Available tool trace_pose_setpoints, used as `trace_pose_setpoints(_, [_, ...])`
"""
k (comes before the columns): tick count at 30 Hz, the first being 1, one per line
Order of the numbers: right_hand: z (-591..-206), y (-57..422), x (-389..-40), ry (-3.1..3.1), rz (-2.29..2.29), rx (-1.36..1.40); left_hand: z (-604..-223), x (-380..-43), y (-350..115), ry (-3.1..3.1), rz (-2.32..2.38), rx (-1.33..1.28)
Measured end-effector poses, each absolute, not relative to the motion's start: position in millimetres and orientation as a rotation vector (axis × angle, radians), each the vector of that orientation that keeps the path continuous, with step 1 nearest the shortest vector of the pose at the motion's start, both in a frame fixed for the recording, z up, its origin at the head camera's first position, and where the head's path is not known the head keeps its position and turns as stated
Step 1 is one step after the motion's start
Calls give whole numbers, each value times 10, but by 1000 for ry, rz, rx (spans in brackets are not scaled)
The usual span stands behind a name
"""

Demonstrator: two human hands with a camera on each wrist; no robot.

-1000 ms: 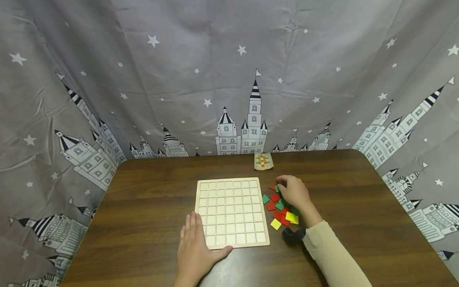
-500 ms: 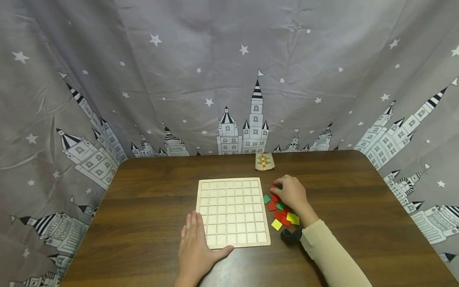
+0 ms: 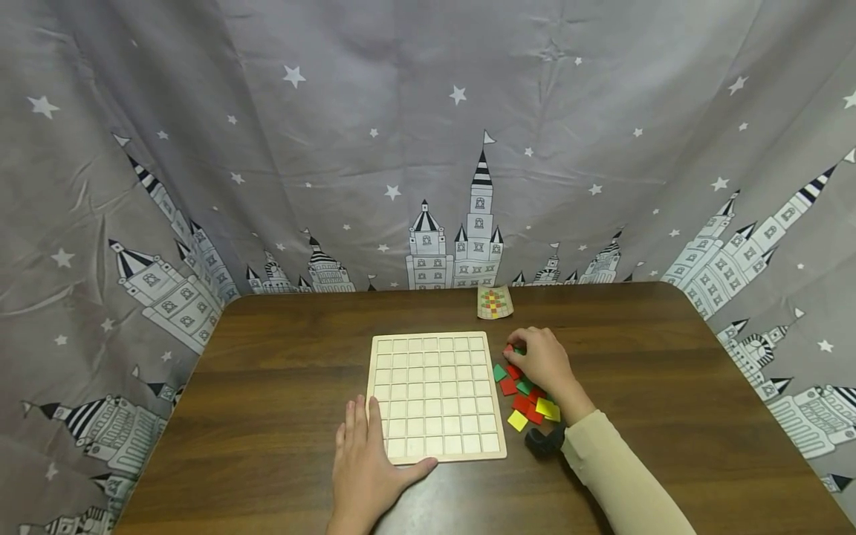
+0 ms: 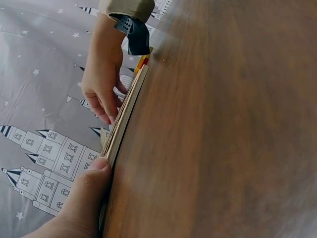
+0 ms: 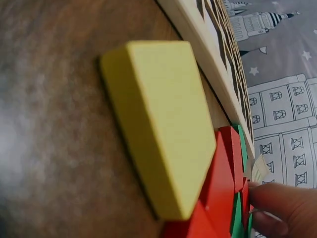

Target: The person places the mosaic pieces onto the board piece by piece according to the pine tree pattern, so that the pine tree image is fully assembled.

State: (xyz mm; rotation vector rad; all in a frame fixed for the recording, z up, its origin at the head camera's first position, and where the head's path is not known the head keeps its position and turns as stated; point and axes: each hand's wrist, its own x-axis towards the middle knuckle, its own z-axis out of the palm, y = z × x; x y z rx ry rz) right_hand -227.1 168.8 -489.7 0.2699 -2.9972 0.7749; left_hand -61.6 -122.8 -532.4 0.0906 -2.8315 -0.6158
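Observation:
A pale wooden grid board lies on the table. My left hand rests at its near left corner, fingers straight along the left edge and thumb along the front edge. In the left wrist view the thumb presses the board's edge. Right of the board is a loose pile of red, green and yellow square tiles. My right hand reaches over its far end, thumb and forefinger pinching a red tile; a green tile shows beside it. A yellow tile looms large in the right wrist view.
A small card with a coloured grid pattern stands near the table's back edge. Behind the table hangs a grey curtain with castles and stars. A black strap device sits at my right wrist.
My right hand has shifted slightly left and its thumb and forefinger have closed at the far tiles. The left hand stays on the board.

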Motion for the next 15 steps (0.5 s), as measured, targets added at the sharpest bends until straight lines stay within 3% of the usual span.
trace_pose_setpoints(15, [-5014, 1736, -2340, -2903, 1100, 362, -5298, -614, -1224, -2878, -617, 100])
